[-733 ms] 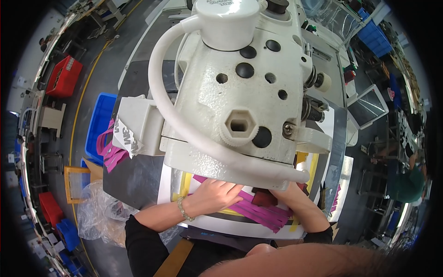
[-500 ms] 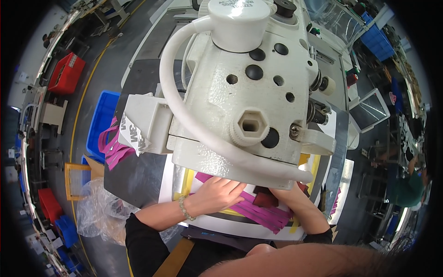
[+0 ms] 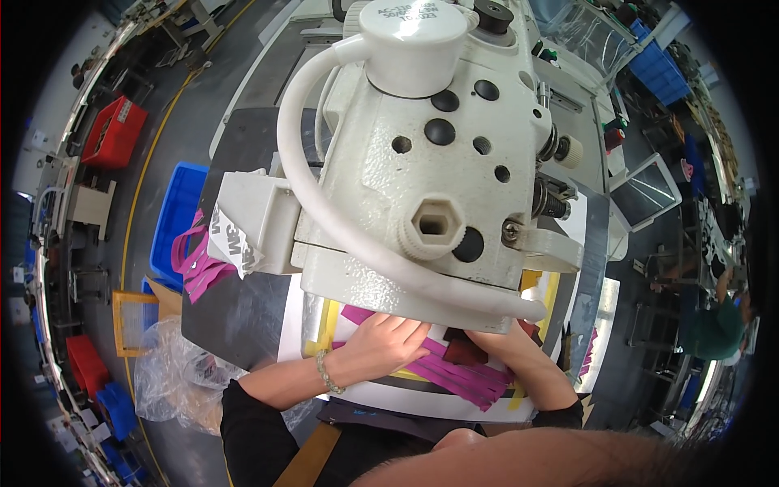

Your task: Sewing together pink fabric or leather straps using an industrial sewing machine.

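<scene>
A big cream sewing machine (image 3: 430,154) fills the middle of the head view. Below its head my left hand (image 3: 381,345) lies flat, fingers spread, pressing magenta fabric strips (image 3: 462,377) onto the white machine bed (image 3: 296,325). To the right my right hand (image 3: 507,345) reaches under the machine head and rests on the same strips beside a dark red piece (image 3: 464,351); its fingers are partly hidden by the machine. A bead bracelet (image 3: 324,372) sits on my left wrist.
More magenta strips (image 3: 195,260) hang at the table's left edge over a blue bin (image 3: 174,219). A clear plastic bag (image 3: 174,377) lies lower left. Red crates (image 3: 114,130) stand far left. Another person in green (image 3: 714,329) is at the right.
The view has shifted slightly, so the machine head appears a little further right and higher. Both hands stay on the magenta strips in about the same place.
</scene>
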Demonstrator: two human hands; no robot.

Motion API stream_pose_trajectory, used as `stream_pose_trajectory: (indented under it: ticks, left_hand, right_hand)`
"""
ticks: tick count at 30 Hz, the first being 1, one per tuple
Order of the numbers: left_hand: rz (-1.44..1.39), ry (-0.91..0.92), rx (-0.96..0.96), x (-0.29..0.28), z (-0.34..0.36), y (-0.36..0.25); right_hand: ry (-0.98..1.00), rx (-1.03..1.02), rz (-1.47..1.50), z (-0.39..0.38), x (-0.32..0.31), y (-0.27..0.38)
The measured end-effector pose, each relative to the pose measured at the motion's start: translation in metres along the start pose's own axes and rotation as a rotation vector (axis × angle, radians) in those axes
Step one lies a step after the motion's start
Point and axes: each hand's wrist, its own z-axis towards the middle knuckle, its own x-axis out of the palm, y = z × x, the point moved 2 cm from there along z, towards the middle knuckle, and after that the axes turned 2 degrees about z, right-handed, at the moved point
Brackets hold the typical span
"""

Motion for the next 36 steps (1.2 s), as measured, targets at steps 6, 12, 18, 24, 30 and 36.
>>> stream_pose_trajectory:
  ticks: [6, 12, 18, 24, 30, 36]
  left_hand:
    - [-0.051, -0.045, 0.013, 0.001, -0.001, 0.006]
    - [-0.029, -0.194, 0.023, -0.005, 0.000, 0.018]
    - [-0.031, -0.244, 0.084, -0.011, 0.004, 0.014]
    - [-0.016, -0.251, -0.037, -0.017, -0.001, 0.030]
    - [-0.002, -0.253, -0.146, -0.009, -0.002, 0.044]
    - [-0.038, -0.166, -0.131, 0.002, -0.008, 0.050]
  right_hand:
    - [-0.003, -0.085, -0.039, 0.005, -0.001, 0.004]
    - [0.008, -0.053, -0.088, 0.000, 0.005, 0.001]
    - [-0.023, -0.133, -0.166, 0.001, 0.006, -0.003]
    - [0.015, -0.101, -0.086, -0.007, 0.012, -0.012]
    - [0.056, -0.136, -0.137, -0.001, 0.007, -0.002]
    - [0.039, -0.145, -0.186, -0.001, 0.008, -0.002]
